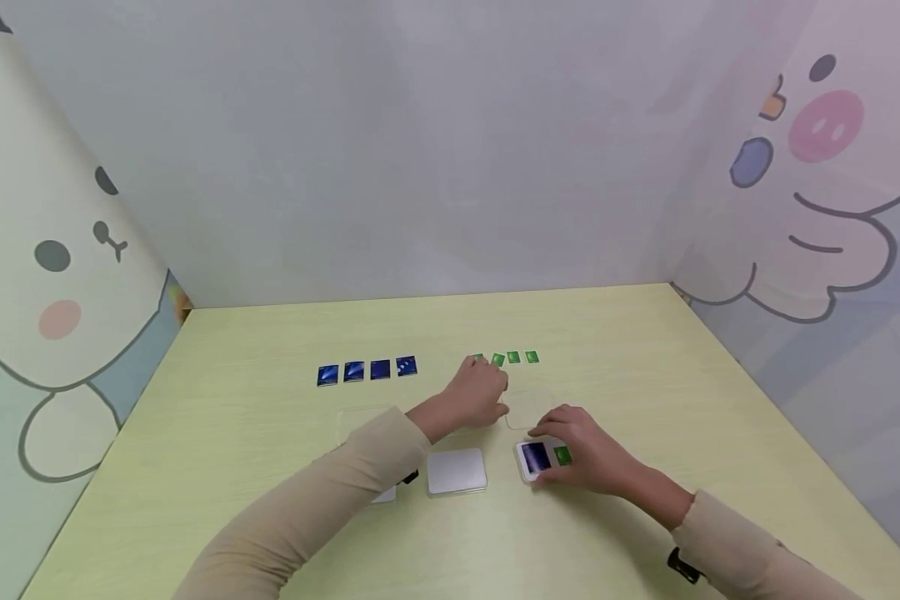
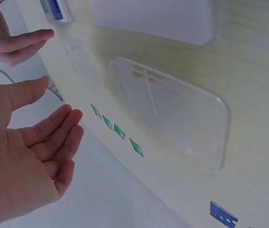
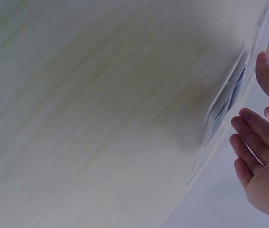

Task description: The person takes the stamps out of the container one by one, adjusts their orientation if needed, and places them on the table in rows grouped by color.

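Green cards (image 1: 513, 357), four in a row, are laid toward the far side of the pale table (image 1: 607, 325), with four blue cards (image 1: 380, 369) set to their left. Left hand (image 1: 477, 392) is stretched close to the green row; nothing is seen held, thumb and loosely bent fingers being parted. Right hand (image 1: 588, 450) is spread wide about a white-rimmed case (image 1: 521, 460), where a dark blue card (image 1: 536, 457) and a smaller green card (image 1: 562, 455) are shown side by side; whether the rim is pressed by the fingertips cannot be told. Risk judged highest at the green row: thin, flat pieces could be pushed askew rather than picked up, no raised edge being offered, and two might be disturbed at once, so closely are they set. Clear panel (image 1: 527, 410), between case and row, could be overlooked and dragged by a sleeve or palm. Should the case be nudged by the right hand, its two cards might be jolted out of line
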{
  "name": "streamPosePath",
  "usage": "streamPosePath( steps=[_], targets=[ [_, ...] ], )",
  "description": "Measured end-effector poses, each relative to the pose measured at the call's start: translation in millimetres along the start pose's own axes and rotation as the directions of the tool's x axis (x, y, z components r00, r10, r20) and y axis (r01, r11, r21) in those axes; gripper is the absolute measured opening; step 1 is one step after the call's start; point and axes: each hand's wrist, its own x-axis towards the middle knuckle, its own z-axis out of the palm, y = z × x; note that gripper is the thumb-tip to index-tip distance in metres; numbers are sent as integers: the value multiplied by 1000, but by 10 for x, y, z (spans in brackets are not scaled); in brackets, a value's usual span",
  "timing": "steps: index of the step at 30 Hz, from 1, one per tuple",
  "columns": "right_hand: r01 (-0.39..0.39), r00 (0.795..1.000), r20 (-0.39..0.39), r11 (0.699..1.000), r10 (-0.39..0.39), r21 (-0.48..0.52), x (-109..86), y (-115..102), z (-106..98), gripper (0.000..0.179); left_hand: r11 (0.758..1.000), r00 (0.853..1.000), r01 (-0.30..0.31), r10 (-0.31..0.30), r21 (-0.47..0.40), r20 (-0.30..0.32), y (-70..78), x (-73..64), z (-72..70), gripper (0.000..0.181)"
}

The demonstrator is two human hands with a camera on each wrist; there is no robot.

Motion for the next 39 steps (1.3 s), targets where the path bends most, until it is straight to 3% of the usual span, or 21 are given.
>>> streamPosePath(
  steps=[22,39],
  targets=[
    [32,999,11,999,-32,-24,-63,142,-46,55,996,998,-66,66,62,3,220,-104,11,25],
    [41,999,-7,998,-41,-40,-143,237,-35,57,992,995,-96,95,77,16,358,-115,110,27]
  ],
)
